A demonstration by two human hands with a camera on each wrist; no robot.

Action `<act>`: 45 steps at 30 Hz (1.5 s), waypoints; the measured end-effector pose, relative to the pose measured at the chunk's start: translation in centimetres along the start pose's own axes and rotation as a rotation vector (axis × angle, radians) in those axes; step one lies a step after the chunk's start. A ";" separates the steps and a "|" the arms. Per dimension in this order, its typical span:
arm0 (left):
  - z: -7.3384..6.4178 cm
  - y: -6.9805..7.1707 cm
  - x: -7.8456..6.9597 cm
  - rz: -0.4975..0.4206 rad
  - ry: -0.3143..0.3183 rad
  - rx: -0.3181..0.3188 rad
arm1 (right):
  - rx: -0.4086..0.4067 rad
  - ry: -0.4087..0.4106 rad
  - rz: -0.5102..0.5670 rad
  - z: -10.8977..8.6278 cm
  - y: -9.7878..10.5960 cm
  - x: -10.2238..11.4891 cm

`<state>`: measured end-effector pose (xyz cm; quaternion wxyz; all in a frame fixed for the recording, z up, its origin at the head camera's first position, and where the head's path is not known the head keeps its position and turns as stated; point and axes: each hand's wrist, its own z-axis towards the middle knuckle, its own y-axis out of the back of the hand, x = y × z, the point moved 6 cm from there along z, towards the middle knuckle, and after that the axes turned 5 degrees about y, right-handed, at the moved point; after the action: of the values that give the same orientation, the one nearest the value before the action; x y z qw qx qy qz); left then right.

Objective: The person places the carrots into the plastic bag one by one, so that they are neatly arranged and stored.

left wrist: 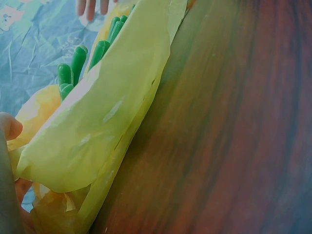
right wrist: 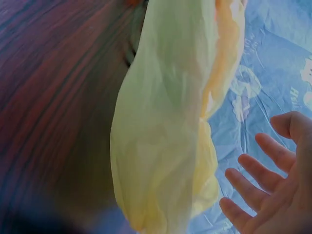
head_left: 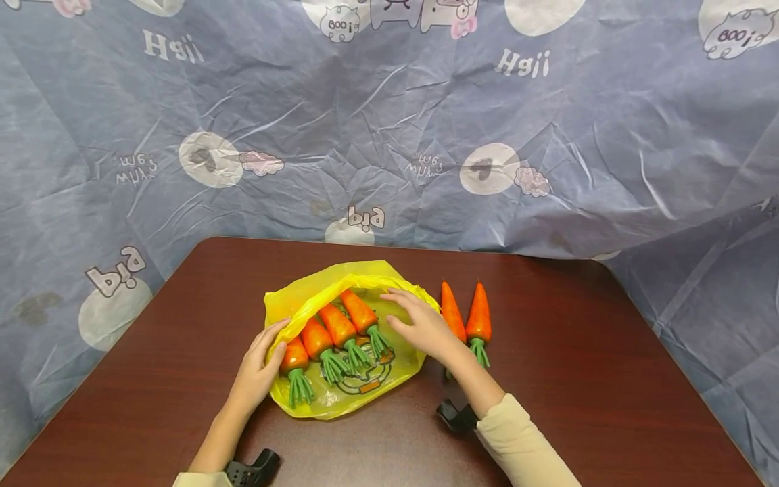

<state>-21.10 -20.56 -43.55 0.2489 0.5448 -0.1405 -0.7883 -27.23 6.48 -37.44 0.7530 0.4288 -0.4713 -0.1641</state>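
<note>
Apparently, the step in hand is to hold the yellow bag (head_left: 398,358) spread while carrots are placed in it. The left hand (head_left: 258,368) is clamped on the bag's rim, with the plastic between thumb and fingers. The right hand (head_left: 429,331) grips nothing: its fingers are apart, above the right part of the bag. Between the 2 hands lie 4 carrots (head_left: 337,327), side by side inside the bag, their green tops toward the person. Just to the right of the right hand, 2 loose carrots (head_left: 479,318) lie on the table (head_left: 578,379).

I judge that the next move calls for the left hand to keep the rim steady, while the right hand turns outward to these 2.

The right arm hides most of the green top of the nearer loose carrot. The tips of the 4 carrots are covered by the bag. In the left wrist view only some stems show; whether the right fingertips touch the bag is hard to tell.
</note>
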 end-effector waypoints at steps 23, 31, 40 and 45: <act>0.1 -0.1 0.2 0.013 0.011 -0.002 | -0.179 -0.076 -0.131 -5.6 5.8 -5.6; 0.0 -0.1 0.1 0.007 0.003 -0.004 | -0.185 -0.172 -0.140 -7.1 6.1 -9.4; 0.0 0.0 -0.1 -0.009 0.009 0.001 | -0.099 -0.192 -0.101 -7.8 5.5 -11.7; -0.1 0.1 -0.2 -0.012 0.003 0.008 | -0.079 -0.182 -0.088 -7.9 5.2 -12.1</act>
<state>-20.97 -20.49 -43.36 0.2425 0.5479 -0.1400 -0.7883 -27.42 21.23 -41.68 0.7156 0.4024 -0.5114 -0.2538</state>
